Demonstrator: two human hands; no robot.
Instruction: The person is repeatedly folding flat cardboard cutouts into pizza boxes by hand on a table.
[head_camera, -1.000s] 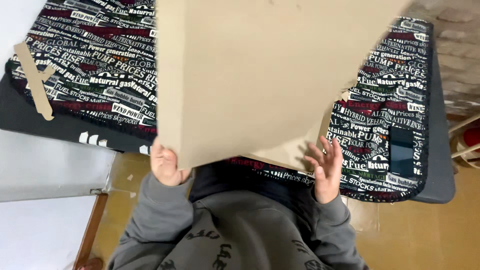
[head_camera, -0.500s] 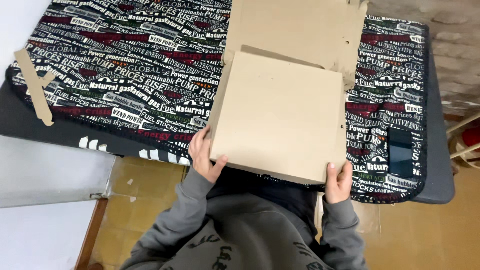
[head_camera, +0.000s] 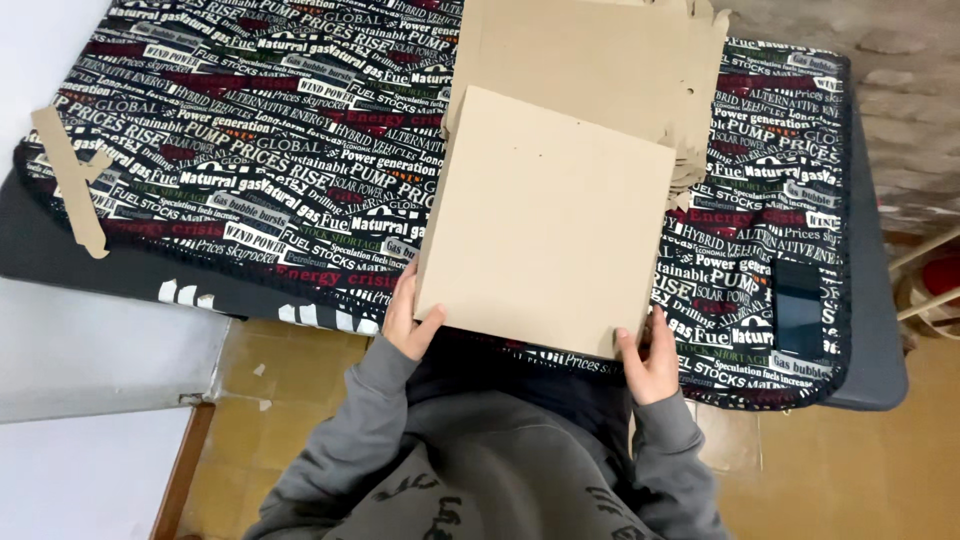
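I hold a flat, square brown cardboard piece (head_camera: 552, 222) by its near edge over a table draped in a black cloth printed with lettering (head_camera: 250, 170). My left hand (head_camera: 407, 320) grips the near left corner, thumb on top. My right hand (head_camera: 652, 357) grips the near right corner. The piece lies partly over a stack of similar cardboard sheets (head_camera: 620, 60) farther back on the cloth.
A strip-shaped cardboard scrap (head_camera: 68, 178) lies at the cloth's left edge. A dark phone (head_camera: 797, 310) rests on the cloth at the right. A white surface (head_camera: 90, 350) stands to the left, tiled floor (head_camera: 290, 390) below, and a stone-like wall (head_camera: 900, 110) at the right.
The cardboard piece came down from close in front of the camera and now lies nearly flat over the table. Both hands shifted to its near corners.
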